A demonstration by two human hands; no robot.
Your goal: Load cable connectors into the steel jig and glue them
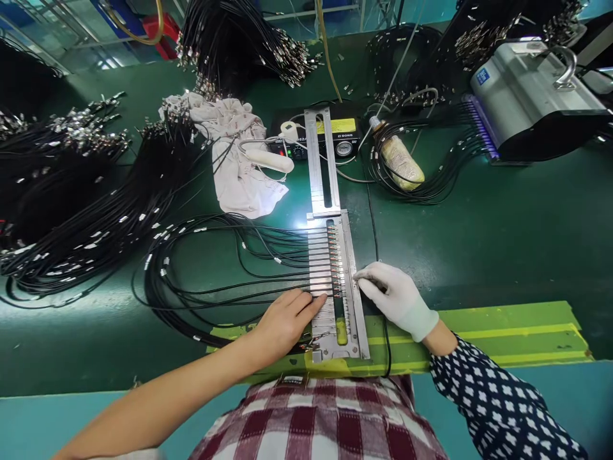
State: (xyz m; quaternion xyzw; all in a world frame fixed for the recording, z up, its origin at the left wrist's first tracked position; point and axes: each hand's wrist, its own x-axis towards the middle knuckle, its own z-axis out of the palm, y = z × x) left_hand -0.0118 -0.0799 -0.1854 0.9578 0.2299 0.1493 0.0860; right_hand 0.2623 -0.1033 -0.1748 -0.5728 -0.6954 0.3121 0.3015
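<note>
Black cables point(154, 291) were apparently being aligned in the fixture point(348, 268), near the front edge of the tabletop point(460, 243); steady pressure seemed called for next. The left hand point(282, 322) was laid on the fixture, the right hand point(398, 300) set apart at its right edge; neither grip could be told.

Bare left hand point(282, 322) palm down, index finger stretched far and right, bare left forearm point(191, 383) slanting from near left, white-gloved right hand point(397, 297), fingers bent leftward, dark white-patterned right sleeve point(498, 396) near right
</note>
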